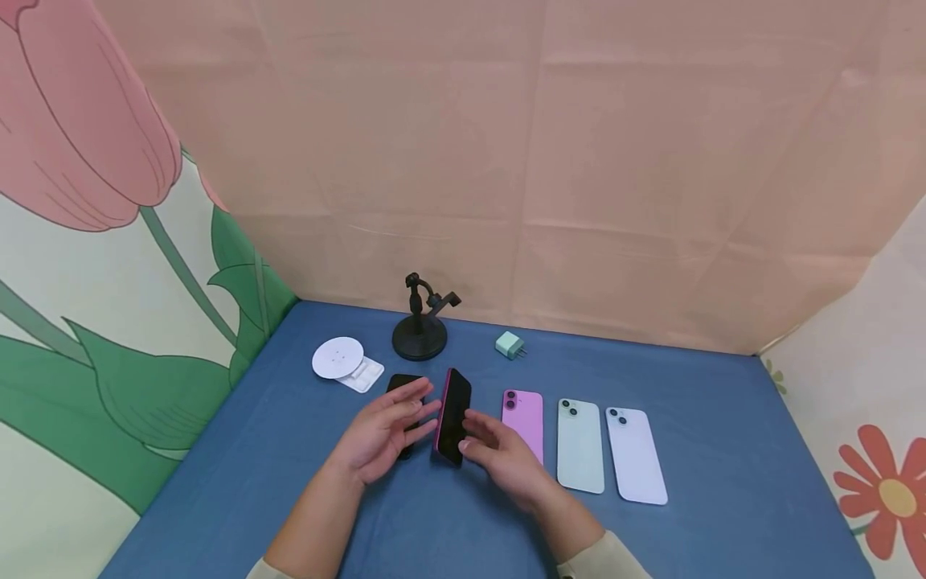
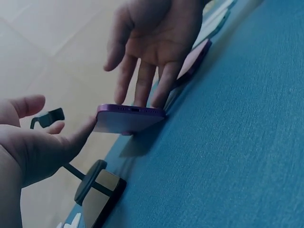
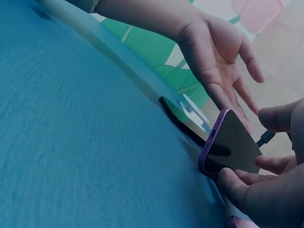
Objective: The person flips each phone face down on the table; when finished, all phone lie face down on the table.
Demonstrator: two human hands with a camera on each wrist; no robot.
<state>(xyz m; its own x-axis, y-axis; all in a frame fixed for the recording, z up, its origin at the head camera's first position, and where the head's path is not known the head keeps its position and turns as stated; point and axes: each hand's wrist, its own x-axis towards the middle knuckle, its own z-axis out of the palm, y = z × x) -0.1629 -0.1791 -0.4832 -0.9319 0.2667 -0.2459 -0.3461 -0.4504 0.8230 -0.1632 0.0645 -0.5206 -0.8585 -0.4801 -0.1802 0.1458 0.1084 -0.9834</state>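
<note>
On the blue table [image 1: 723, 482], both hands tilt a phone [image 1: 453, 416] upright.

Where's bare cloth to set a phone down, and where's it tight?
Free: the blue cloth right of the pale blue phone, and the near left strip beside the left hand. Some room behind the phone row, right of the mint charger. Crowded: centre, where the right hand tilts the pink-edged phone by the black phone and stand.
</note>
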